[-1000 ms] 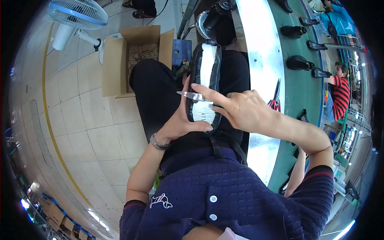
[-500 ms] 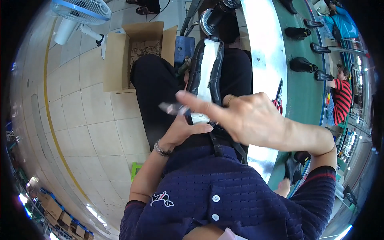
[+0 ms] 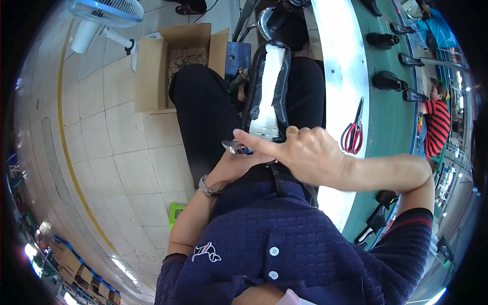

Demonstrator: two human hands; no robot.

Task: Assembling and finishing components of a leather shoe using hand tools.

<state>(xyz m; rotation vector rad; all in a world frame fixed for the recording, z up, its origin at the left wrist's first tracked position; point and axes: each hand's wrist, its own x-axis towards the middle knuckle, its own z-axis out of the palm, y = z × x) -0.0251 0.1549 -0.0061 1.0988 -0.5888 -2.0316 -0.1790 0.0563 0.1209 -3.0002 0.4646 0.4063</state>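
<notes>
Sole-up, the black shoe (image 3: pixel 267 91) with its pale insole sits clamped between both hands (image 3: pixel 305 155).

So the upturned black shoe with the pale sole (image 3: pixel 267 96) sits on the lap, open cardboard box (image 3: pixel 170 63) on the floor off to its left, red-handled scissors (image 3: pixel 354 133) on the green conveyor table (image 3: pixel 389 117) to its right.

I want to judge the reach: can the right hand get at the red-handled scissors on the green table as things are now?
Probably yes. The scissors lie uncovered on the green table, just beyond the right hand, with nothing between; but that hand is busy at the shoe.
</notes>
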